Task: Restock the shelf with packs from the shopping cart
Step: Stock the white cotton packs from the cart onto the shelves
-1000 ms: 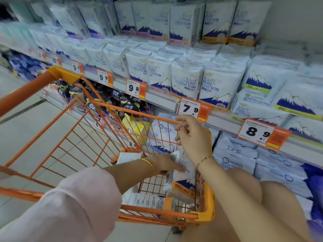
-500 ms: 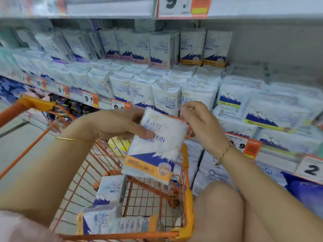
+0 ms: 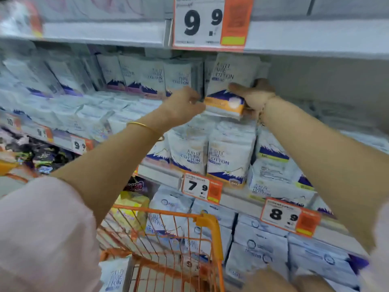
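Having lifted one pack [image 3: 228, 85] out of the shopping cart [image 3: 207, 223], we press it into the shelf [image 3: 101, 31] row; right hand [image 3: 253, 95] grasping it, left hand [image 3: 185, 104] pinching its edge, release next.

Setting: a shop aisle seen close up, stocked shelving filling the frame from edge to edge.
Upper shelf edge [image 3: 101, 31]: a pale grey strip across the top of the frame, carrying a large white-and-orange price tag [image 3: 212, 22] reading 9.9 at top centre.
Back panel [image 3: 320, 81]: plain grey, exposed at upper right under that strip.
Lower price tags: 7.9 [image 3: 201, 188] at centre and 8.9 [image 3: 289, 217] at lower right, both clipped to the shelf rail.
Far left: darker packaging [image 3: 42, 154], blurred.
Light: even, cool and flat; edges smeared by motion.
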`<state>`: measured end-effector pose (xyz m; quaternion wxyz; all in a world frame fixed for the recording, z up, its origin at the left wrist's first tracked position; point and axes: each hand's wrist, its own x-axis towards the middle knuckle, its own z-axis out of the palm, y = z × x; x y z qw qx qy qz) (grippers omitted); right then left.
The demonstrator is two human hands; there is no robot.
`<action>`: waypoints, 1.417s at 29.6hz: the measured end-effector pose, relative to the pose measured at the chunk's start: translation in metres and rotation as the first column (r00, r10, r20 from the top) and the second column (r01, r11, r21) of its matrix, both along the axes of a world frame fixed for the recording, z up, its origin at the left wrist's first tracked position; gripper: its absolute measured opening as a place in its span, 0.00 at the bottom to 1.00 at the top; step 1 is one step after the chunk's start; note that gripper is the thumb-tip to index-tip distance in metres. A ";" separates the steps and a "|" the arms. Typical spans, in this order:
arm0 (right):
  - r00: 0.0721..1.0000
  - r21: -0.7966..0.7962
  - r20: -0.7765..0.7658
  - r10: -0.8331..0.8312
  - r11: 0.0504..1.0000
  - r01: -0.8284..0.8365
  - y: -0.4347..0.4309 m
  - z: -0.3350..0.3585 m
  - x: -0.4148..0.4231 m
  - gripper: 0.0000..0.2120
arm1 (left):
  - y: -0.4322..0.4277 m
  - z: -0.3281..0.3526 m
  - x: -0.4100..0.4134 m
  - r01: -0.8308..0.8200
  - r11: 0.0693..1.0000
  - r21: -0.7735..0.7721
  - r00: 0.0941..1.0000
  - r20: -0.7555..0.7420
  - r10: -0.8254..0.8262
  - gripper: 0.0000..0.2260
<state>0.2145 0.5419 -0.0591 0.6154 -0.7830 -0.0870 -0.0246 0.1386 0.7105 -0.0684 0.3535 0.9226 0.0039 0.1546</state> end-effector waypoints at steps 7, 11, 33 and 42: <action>0.986 -0.099 0.137 -0.096 0.989 0.110 0.036 -0.005 0.081 0.34 | -0.001 -0.010 0.044 0.043 0.879 0.474 0.998 -0.054 -0.019 0.17; 0.982 -0.265 0.189 -0.017 0.962 0.068 0.039 -0.021 0.098 0.34 | 0.003 -0.015 0.056 0.028 0.877 0.480 1.000 -0.014 -0.024 0.16; 0.930 -0.391 0.367 -0.019 0.904 0.173 0.040 -0.006 -0.020 0.16 | 0.028 0.003 -0.093 0.056 0.997 -0.054 0.997 -0.040 -0.058 0.07; 0.768 -0.228 0.091 0.634 0.764 -0.604 0.057 -0.123 -0.235 0.07 | 0.057 -0.112 -0.201 0.262 0.965 -0.013 0.460 -0.877 -0.137 0.10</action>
